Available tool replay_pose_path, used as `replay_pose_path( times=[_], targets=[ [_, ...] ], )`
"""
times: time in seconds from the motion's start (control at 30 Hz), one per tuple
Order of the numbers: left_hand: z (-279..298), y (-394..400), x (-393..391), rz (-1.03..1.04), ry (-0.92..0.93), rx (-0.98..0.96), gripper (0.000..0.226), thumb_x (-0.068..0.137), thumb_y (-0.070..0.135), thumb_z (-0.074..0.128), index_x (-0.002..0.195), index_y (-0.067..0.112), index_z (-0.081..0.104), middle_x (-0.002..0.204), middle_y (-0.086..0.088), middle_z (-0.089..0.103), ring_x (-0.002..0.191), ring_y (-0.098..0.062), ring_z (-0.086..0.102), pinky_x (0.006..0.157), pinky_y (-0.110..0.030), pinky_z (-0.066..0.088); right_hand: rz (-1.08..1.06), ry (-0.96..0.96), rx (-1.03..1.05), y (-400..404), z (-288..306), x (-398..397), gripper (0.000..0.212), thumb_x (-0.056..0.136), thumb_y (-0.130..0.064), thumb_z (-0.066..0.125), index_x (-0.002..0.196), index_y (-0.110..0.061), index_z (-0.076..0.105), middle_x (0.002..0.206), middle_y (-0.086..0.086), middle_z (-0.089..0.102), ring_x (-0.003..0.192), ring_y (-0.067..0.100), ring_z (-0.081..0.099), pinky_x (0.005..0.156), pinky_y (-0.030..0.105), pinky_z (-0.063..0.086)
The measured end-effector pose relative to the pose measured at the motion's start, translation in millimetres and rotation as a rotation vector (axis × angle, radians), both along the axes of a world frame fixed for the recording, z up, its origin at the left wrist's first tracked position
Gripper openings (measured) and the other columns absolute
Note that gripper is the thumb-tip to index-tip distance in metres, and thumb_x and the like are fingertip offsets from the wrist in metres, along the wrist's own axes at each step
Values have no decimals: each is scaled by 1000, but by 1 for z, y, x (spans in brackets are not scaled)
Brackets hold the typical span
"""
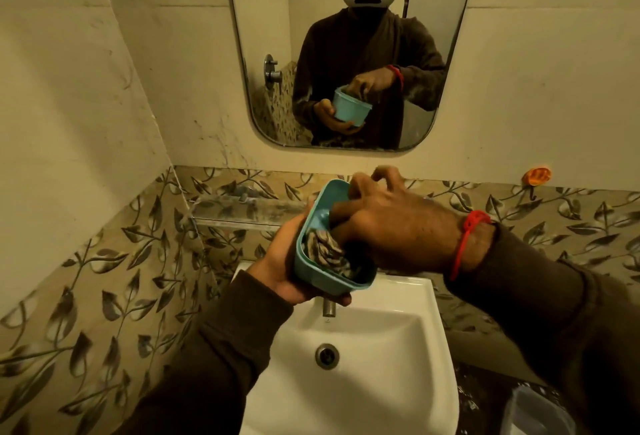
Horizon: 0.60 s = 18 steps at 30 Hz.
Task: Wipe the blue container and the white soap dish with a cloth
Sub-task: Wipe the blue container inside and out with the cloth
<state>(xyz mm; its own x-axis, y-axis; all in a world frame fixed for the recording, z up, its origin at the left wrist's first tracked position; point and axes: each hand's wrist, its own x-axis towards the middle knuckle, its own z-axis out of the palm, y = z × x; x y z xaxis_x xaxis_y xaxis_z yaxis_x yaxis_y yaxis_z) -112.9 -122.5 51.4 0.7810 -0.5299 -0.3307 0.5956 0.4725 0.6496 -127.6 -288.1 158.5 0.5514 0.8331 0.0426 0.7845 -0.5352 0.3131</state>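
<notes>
Left hand [277,271] palm up, fingers curled in a cupping grip, forearm raised from lower left. Right hand [391,226] knuckles up, fingers bunched and pressed downward, wrist bent, forearm entering from right. Both arms in dark sleeves.

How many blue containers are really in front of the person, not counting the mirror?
1. The blue container is held over the sink by the left hand; the right hand presses the cloth inside. The mirror shows only its reflection.
</notes>
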Motion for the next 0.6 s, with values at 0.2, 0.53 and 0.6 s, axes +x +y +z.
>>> replay_pose_path(
  times=[0.2, 0.53, 0.6],
  targets=[
    [14, -6, -3, -88, -72, 18, 66, 95, 60, 38, 137, 12, 56, 115, -21, 66, 93, -37, 65, 66, -51, 59, 97, -209, 126, 4, 10, 17, 36, 82, -34, 69, 117, -29, 62, 105, -3, 71, 89, 23, 62, 70, 35, 43],
    [12, -4, -2, 72, -144, 139, 72, 91, 74, 39, 140, 24, 56, 129, -22, 67, 105, -44, 69, 84, -67, 53, -69, -253, 184, 5, -10, 17, 38, 86, -32, 66, 119, -15, 59, 106, 8, 66, 86, 33, 65, 64, 44, 55],
    [8, -2, 1, 104, -202, 137, 72, 87, 75, 43, 140, 28, 56, 130, -21, 67, 109, -45, 69, 96, -74, 45, -123, -245, 217, 6, -14, 15, 37, 87, -31, 64, 118, -12, 57, 103, 10, 65, 86, 35, 65, 67, 46, 55]
  ],
)
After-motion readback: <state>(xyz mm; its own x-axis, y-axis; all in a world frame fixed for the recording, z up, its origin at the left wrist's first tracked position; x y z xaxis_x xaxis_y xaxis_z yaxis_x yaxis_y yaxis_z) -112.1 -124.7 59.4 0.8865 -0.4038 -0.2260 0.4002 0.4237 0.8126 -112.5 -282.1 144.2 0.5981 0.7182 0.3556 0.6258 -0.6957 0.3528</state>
